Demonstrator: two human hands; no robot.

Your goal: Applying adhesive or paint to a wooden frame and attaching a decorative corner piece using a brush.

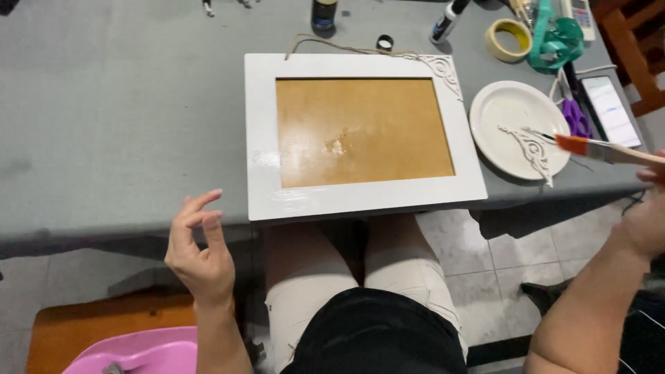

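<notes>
Where frame [366, 131] overhangs table edge [125, 232] — open room

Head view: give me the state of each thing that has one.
Picture frame: flat, painted white, wet gloss on lower left.
Paintbrush: held by right hand, bristles over plate.
Plate: holds a white corner ornament.
Left hand: empty, raised off table.
Tape roll: lying flat.

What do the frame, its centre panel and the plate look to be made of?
Frame: probably wood, painted white, glossy wet patches near its lower left corner. Centre panel: brown fibreboard or cardboard, matte with a shiny smear. Plate: white, thin-rimmed, maybe plastic or paper; can't tell.
</notes>
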